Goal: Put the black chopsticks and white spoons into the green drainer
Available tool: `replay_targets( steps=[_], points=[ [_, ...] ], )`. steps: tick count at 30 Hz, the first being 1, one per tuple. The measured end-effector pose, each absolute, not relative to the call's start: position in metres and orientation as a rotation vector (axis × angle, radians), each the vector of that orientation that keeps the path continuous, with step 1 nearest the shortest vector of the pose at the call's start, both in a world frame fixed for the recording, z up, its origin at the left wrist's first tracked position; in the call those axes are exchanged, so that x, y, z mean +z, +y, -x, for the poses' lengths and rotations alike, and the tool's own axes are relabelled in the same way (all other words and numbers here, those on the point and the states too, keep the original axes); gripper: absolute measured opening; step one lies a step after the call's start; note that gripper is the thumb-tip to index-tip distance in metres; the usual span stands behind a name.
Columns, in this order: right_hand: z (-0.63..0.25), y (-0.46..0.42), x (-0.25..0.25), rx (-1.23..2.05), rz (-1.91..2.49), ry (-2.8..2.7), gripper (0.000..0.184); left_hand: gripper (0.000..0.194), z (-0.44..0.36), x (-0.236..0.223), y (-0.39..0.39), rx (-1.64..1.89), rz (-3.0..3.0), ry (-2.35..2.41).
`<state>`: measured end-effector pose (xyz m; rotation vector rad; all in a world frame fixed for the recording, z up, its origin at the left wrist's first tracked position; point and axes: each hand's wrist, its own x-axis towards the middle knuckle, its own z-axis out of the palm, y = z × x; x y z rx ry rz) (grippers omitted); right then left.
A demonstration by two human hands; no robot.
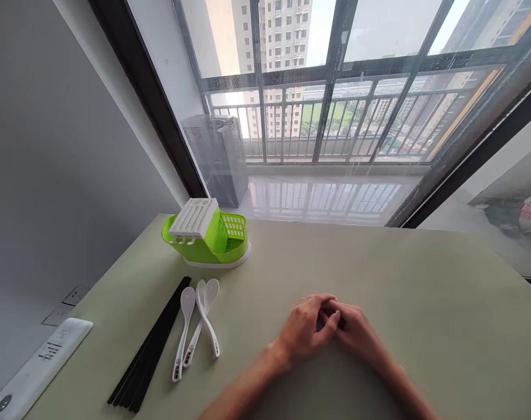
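My left hand [303, 328] and my right hand [353, 328] rest together on the table, fingers curled and overlapping, with no object visible in them. To their left lie three white soup spoons [187, 300], two of them crossed. Beside the spoons a bundle of several black chopsticks [154, 344] lies slanted on the tabletop. Behind them stands a bright green cutlery holder [195, 249] with a white slotted top and small hooks on its front. Neither hand touches the spoons, the chopsticks or the holder.
The pale green table [422, 280] reaches back to a glass pane. A long white device [42, 370] lies along the left edge, near a wall socket [76, 294]. Beyond the glass are a grey cabinet [217, 157] and a balcony railing [300, 119].
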<state>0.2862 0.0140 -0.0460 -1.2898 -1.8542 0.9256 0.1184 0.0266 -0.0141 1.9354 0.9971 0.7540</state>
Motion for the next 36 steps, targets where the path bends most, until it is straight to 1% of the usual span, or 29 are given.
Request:
replay_targets(
  steps=[21, 36],
  points=[
    [-0.2861, 0.0141, -0.0473, 0.935, 1.300, -1.862, 0.026, 0.038, -0.1180, -0.0166, 0.0276, 0.767, -1.944, 0.991],
    [-0.2859, 0.0141, -0.0468, 0.906, 1.296, -1.873, 0.030, 0.038, -0.1179, -0.0146, 0.0262, 0.761, -1.943, 0.998]
  ],
)
